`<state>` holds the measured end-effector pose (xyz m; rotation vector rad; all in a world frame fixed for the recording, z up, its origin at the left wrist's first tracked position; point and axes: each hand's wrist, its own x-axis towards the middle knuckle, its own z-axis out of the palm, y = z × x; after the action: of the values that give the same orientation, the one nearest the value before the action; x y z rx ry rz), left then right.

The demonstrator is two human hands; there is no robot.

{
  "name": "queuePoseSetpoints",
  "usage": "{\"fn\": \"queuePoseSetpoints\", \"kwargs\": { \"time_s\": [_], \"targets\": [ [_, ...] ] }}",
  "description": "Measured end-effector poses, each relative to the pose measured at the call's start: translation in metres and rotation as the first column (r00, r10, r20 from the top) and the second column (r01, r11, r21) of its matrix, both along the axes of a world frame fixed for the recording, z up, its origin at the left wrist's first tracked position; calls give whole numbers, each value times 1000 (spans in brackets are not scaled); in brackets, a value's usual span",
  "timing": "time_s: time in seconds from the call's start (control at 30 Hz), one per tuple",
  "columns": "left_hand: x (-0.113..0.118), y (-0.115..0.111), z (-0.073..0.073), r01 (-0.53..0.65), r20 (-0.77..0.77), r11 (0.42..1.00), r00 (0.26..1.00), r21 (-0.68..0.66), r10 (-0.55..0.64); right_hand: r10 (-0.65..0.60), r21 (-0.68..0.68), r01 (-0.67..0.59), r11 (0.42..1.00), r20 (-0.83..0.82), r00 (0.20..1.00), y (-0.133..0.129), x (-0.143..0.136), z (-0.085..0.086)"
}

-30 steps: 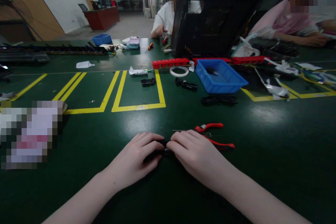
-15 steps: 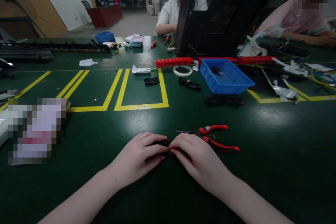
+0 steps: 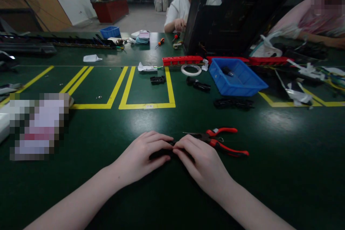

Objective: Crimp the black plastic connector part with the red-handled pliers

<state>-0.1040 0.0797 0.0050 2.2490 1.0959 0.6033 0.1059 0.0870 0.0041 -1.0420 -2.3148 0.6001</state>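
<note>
Over the dark green table my left hand [image 3: 149,154] and my right hand [image 3: 202,152] meet at the fingertips. Between them is a small black part [image 3: 170,143], mostly hidden by the fingers, so its kind cannot be made out. My left fingers curl over it, with the thumb a little apart below. The right thumb and fingers pinch its near end. Just beyond the right hand lie red-handled long-nose pliers [image 3: 215,138], handles spread, pointing left.
Black clip-like parts [image 3: 157,79] lie farther back, by a blue bin [image 3: 237,79] and a ring of white tape [image 3: 191,70]. Red strips [image 3: 183,60] run behind. A blurred-out flat item [image 3: 43,125] lies at left. Two people sit across, one behind a large black panel [image 3: 229,18].
My left thumb has moved slightly away from the fingers. Both hands stay together around the black part. The whole view has shifted a little; the opposite person's hand now shows beside the panel.
</note>
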Motion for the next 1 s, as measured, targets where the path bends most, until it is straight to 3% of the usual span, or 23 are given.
{"fn": "queuePoseSetpoints", "kwargs": {
  "time_s": [0.23,0.57,0.77,1.0],
  "targets": [
    [0,2,2,20,5,999,1000,-25,-20,4,-1,-4,1000,4,1000,0,0,-2],
    [-3,5,-5,48,4,999,999,-24,-48,48,175,-78,982,167,985,0,1,2],
    [-2,4,-5,42,5,999,999,-2,-42,41,344,-129,930,251,967,-5,-4,-1],
    [-1,3,-6,1,33,1000,999,-13,-1,44,380,-139,915,248,968,-1,-2,-7]
  ]
}}
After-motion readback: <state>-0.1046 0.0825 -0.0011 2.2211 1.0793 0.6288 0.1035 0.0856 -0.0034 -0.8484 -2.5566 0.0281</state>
